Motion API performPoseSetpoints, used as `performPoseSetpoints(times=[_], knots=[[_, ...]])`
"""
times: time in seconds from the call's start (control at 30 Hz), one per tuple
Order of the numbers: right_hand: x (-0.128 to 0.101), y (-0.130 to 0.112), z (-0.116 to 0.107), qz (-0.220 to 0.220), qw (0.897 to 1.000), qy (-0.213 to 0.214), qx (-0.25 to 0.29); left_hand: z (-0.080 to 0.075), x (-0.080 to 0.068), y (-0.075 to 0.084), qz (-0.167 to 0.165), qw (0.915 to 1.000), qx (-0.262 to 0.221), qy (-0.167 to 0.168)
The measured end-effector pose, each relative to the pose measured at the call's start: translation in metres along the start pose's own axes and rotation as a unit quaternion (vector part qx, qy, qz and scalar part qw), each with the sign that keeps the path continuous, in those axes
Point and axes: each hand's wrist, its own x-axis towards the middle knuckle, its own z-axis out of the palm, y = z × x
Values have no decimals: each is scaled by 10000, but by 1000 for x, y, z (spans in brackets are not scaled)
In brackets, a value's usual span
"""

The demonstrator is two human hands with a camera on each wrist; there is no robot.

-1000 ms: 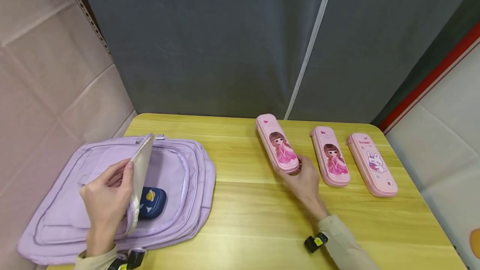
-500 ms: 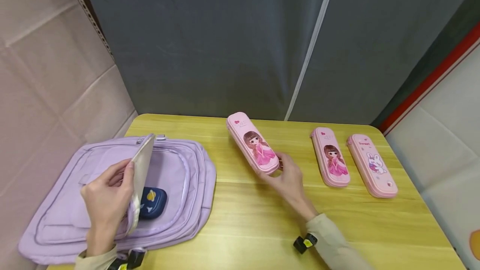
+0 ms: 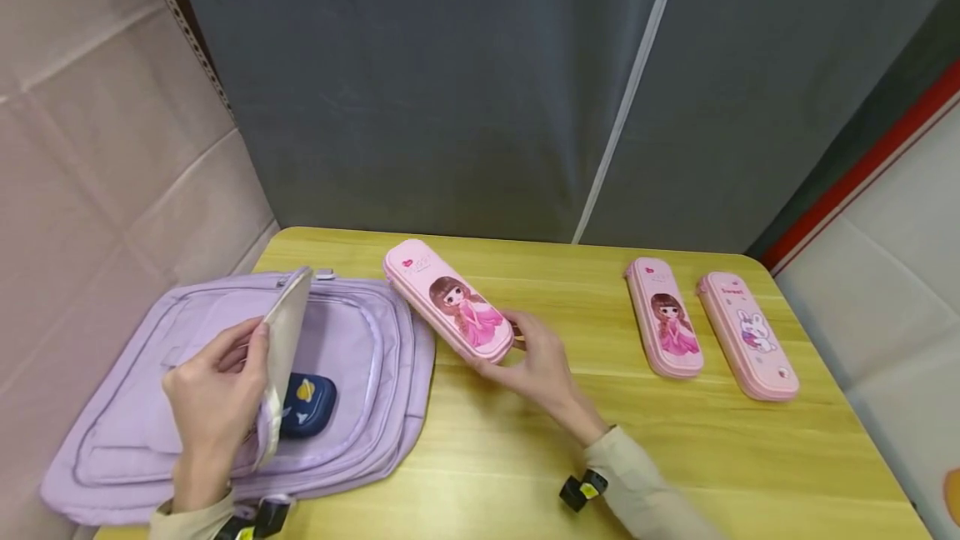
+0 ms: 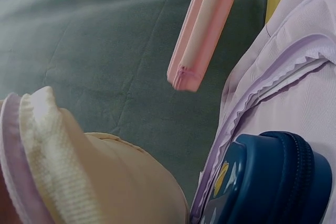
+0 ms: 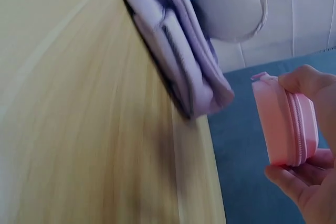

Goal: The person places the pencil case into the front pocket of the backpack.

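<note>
A lilac backpack [image 3: 135, 407] lies flat at the left, its front pocket flap [image 3: 285, 340] lifted. My left hand [image 3: 217, 394] pinches the flap's edge and holds it up. Inside the pocket sits a navy pencil case [image 3: 309, 405] with a planet print, seen close in the left wrist view as a blue zipped case [image 4: 273, 182]. My right hand [image 3: 536, 365] grips the near end of a pink pencil case [image 3: 450, 302] with a doll picture, above the table by the backpack's right edge. Thumb and fingers hold the pink case [image 5: 283, 124] across its zipped sides in the right wrist view.
Two more pink pencil cases lie at the table's right: one with a doll [image 3: 663, 317] and one with a rabbit [image 3: 748, 336]. The wooden table [image 3: 510, 465] ends at a dark grey curtain [image 3: 420, 90]. A pale panelled wall [image 3: 82, 148] stands at the left.
My right hand has carried the pink doll pencil case leftward from beside the other two to the backpack's right edge, tilting it further left. My left hand keeps the flap raised.
</note>
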Motion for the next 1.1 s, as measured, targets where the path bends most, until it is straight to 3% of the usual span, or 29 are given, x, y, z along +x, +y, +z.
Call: performPoseSetpoints(times=[0.2,0.47,0.73,1.1], knots=[[1,-12,14,-335,9978,-527,215,0,1,0,-23,10000,-25,-15],[6,-26,33,-816,9908,-1078,33,-1,1,-1,-29,10000,13,-14],[14,-31,48,-874,9860,-1372,-368,-1,2,-1,-35,10000,-15,-46],[37,-47,74,-997,9797,-1707,-323,-2,1,1,31,10000,-58,-12]])
